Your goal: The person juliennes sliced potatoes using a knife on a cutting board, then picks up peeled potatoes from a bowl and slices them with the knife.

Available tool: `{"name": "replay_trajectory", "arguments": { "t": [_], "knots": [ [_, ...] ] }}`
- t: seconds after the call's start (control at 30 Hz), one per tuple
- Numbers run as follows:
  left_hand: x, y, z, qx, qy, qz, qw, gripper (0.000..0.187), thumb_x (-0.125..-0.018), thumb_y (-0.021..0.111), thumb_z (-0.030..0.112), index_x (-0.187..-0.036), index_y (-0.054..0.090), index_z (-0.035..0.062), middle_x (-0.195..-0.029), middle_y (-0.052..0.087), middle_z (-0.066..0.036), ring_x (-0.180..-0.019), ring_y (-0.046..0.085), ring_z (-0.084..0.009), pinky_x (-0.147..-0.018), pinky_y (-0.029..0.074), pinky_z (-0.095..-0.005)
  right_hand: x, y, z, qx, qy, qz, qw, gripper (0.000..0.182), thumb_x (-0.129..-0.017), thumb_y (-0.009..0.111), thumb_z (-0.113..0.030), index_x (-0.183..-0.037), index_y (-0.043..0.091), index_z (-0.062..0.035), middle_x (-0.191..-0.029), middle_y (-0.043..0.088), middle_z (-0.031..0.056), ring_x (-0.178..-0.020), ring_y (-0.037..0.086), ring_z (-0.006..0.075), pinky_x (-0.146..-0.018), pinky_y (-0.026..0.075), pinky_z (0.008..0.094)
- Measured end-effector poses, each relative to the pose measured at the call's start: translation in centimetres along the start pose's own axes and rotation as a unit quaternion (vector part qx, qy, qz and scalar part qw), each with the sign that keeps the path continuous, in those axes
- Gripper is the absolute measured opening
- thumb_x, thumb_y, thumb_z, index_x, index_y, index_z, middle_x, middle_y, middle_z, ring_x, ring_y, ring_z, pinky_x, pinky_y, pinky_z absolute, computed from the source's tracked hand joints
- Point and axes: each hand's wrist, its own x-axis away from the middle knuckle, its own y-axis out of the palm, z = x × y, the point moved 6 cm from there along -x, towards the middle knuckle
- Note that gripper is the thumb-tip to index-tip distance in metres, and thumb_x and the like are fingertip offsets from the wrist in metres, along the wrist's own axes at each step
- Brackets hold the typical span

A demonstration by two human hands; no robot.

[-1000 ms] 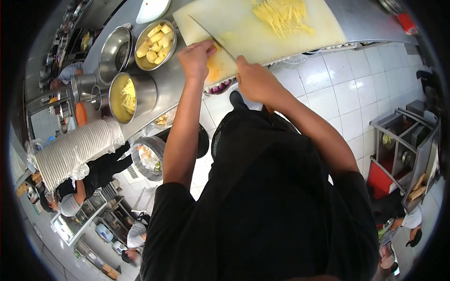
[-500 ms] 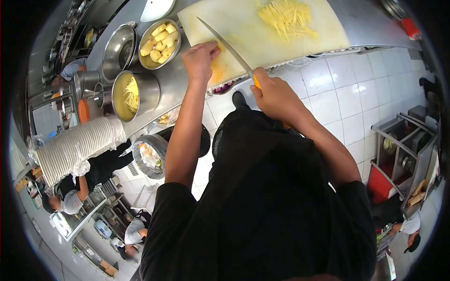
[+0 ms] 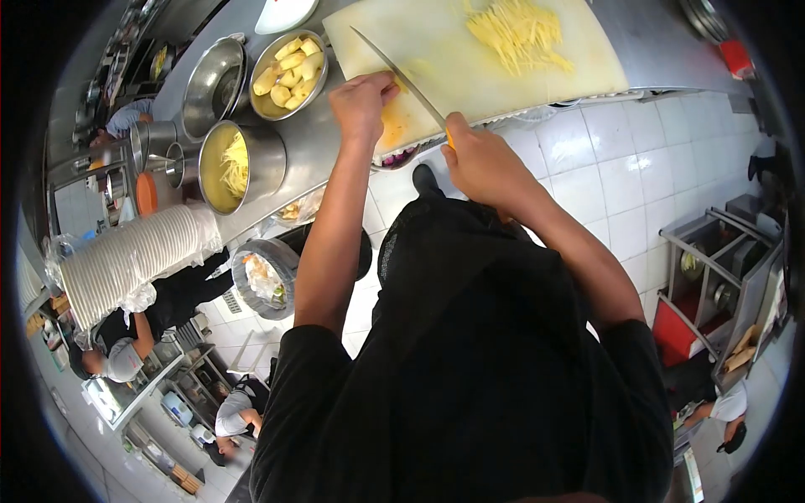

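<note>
My right hand [image 3: 488,166] grips the yellow handle of a long kitchen knife [image 3: 401,76]. Its blade slants up and left across a pale cutting board [image 3: 419,38]. Close to the blade, my left hand [image 3: 362,105] rests with curled fingers on the board's left part; whatever lies under the fingertips is hidden. A pile of thin, pale yellow strips [image 3: 518,35] lies on the board's far right part. Peeled yellow potato-like pieces [image 3: 289,74] fill a metal bowl [image 3: 262,107] left of the board.
A metal pot [image 3: 267,172] holds more strips in liquid. Beside it are an empty steel bowl [image 3: 201,92] and a stack of white plates [image 3: 138,256] in plastic. A lined waste bin [image 3: 285,251] stands below. Co-workers are at the left, and one at the lower right.
My right hand and the knife handle have shifted slightly up and left. My left hand stays curled by the blade. The whole view has moved a little.
</note>
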Motion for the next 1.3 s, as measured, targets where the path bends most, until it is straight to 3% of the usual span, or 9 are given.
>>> {"name": "replay_trajectory", "arguments": {
  "t": [0.3,0.77,1.3],
  "knots": [
    [0.4,0.3,0.6,-0.019,-0.013,0.002,1.0,0.01,-0.085,0.065,-0.006,-0.089,0.066,-0.0148,-0.091,0.068,-0.019,-0.078,0.067,-0.0243,-0.077,0.061,-0.035,-7.1,1.2,-0.6,0.014,0.005,0.0,1.0,0.025,-0.094,0.052,-0.014,-0.109,0.044,0.0053,-0.09,0.065,0.0337,-0.093,0.063,0.0488,-0.084,0.048,0.0547],
    [0.4,0.2,0.4,-0.007,-0.006,-0.003,1.0,0.01,-0.086,0.061,-0.007,-0.09,0.065,-0.0151,-0.093,0.067,-0.02,-0.083,0.068,-0.026,-0.082,0.061,-0.0378,-2.1,-0.7,-0.6,-0.001,0.007,-0.006,1.0,0.023,-0.095,0.054,-0.014,-0.106,0.043,0.0035,-0.083,0.063,0.0318,-0.085,0.062,0.0506,-0.078,0.045,0.057],
    [0.2,0.0,0.2,0.011,0.003,0.013,1.0,0.01,-0.082,0.063,-0.008,-0.085,0.069,-0.0153,-0.087,0.07,-0.019,-0.074,0.067,-0.0229,-0.07,0.062,-0.0322,-5.2,0.2,-1.6,0.027,-0.006,-0.007,1.0,0.025,-0.094,0.053,-0.014,-0.106,0.045,0.0066,-0.089,0.065,0.0333,-0.091,0.063,0.0489,-0.083,0.048,0.0551]
  ]
}}
